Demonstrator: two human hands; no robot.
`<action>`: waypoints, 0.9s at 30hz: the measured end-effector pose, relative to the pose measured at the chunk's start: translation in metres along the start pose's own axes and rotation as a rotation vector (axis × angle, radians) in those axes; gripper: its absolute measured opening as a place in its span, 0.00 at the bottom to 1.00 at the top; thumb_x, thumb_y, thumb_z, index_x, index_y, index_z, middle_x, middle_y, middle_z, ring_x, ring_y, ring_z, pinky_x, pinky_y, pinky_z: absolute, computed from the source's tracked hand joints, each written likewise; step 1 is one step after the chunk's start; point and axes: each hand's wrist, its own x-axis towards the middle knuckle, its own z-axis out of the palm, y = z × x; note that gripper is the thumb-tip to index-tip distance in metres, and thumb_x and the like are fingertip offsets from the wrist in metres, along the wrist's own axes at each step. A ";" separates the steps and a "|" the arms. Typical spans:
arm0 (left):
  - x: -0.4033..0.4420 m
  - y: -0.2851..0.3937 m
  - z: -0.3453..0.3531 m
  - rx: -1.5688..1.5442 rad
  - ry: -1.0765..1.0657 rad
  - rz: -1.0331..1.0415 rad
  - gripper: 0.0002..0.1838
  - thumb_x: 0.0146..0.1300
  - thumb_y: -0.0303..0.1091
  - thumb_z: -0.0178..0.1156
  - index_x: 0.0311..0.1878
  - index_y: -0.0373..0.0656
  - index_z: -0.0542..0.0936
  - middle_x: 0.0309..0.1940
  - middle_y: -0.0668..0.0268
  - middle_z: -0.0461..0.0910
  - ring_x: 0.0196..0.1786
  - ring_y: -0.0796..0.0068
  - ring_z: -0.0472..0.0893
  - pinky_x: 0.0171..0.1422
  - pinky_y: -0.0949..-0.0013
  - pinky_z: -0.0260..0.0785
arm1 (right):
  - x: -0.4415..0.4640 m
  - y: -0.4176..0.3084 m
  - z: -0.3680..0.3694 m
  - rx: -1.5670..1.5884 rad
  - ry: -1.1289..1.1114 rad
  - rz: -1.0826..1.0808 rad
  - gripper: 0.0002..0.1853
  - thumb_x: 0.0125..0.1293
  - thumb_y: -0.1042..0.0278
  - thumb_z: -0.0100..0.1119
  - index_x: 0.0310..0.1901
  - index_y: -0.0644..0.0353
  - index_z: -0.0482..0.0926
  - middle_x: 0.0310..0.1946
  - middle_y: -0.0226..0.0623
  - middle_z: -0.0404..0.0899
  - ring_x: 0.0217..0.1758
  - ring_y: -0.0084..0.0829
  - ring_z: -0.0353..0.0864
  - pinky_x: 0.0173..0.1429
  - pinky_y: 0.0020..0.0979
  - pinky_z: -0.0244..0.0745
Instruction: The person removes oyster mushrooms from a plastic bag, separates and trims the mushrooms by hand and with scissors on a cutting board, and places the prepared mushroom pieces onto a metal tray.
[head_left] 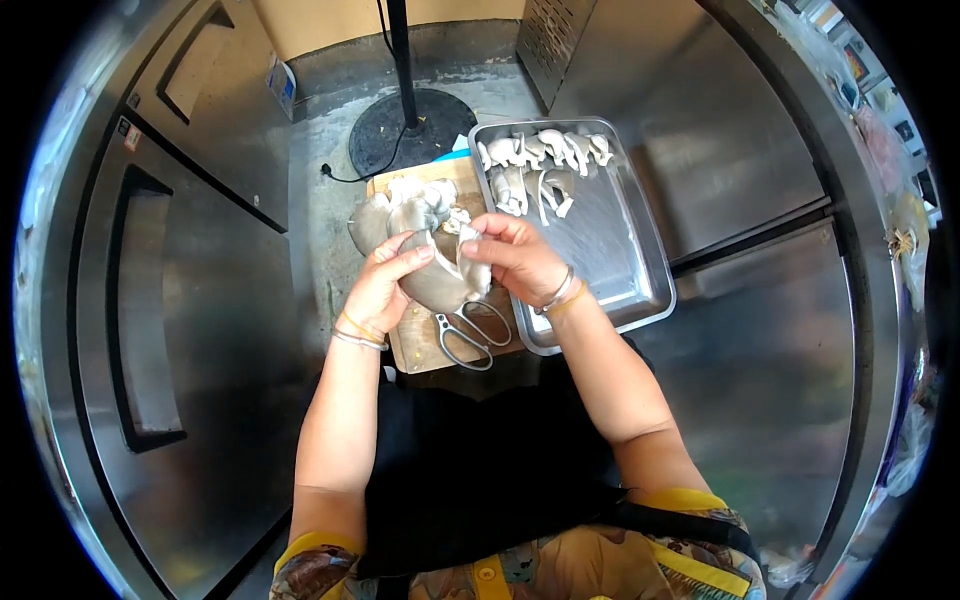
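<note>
Both hands hold a grey oyster mushroom (pixel 440 286) above a wooden board (pixel 415 345). My left hand (pixel 385 285) grips its left side, the thumb lying on top. At its right edge, my right hand (pixel 520 258) pinches a pale strip of the mushroom between thumb and fingers. More oyster mushrooms (pixel 372 222) lie in a cluster on the board just beyond my hands. Scissors (pixel 465 335) with grey loop handles rest at the board's near edge, their blades hidden. To the right, a metal tray (pixel 655 285) holds several torn mushroom pieces (pixel 545 150) along its far end.
A black pole on a round base (pixel 368 130) stands beyond the board, with a black cable and plug (pixel 327 170) on the floor. Steel cabinets (pixel 220 320) flank me on the left and right (pixel 760 330). Plastic bags (pixel 905 240) hang at the far right.
</note>
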 end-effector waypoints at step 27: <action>0.016 -0.020 0.016 -0.026 0.231 0.238 0.25 0.52 0.20 0.63 0.55 0.41 0.70 0.45 0.63 0.77 0.47 0.72 0.78 0.51 0.68 0.71 | 0.014 0.020 -0.011 -0.479 0.379 -0.292 0.07 0.57 0.74 0.63 0.37 0.65 0.79 0.29 0.25 0.79 0.29 0.11 0.74 0.34 0.15 0.69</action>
